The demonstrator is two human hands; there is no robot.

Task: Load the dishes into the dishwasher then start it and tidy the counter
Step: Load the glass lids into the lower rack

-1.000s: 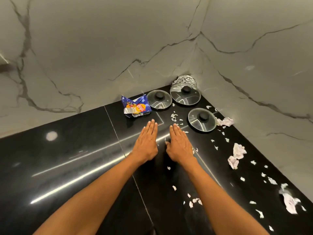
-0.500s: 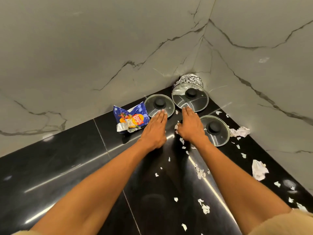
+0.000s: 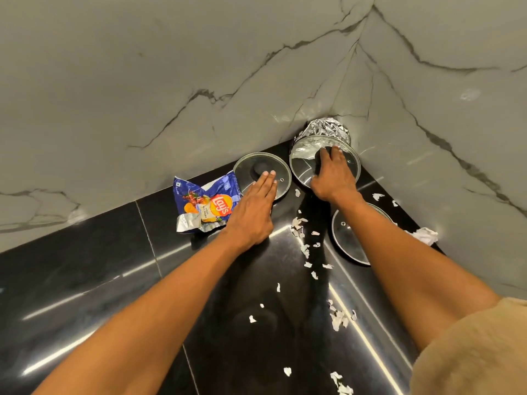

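Back corner of counter [image 3: 85, 280]: right hand [image 3: 332, 178] curled over knob of glass lid [image 3: 302, 163]. Left hand [image 3: 253, 212] flat, fingers straight, reaching second lid [image 3: 251, 169]. Glass: rigid, slick, breakable; lift by knob.

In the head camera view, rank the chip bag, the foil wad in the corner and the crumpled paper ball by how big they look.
1. Chip bag, clearly largest.
2. Foil wad, though partly hidden behind a glass lid.
3. Crumpled paper ball, smallest.
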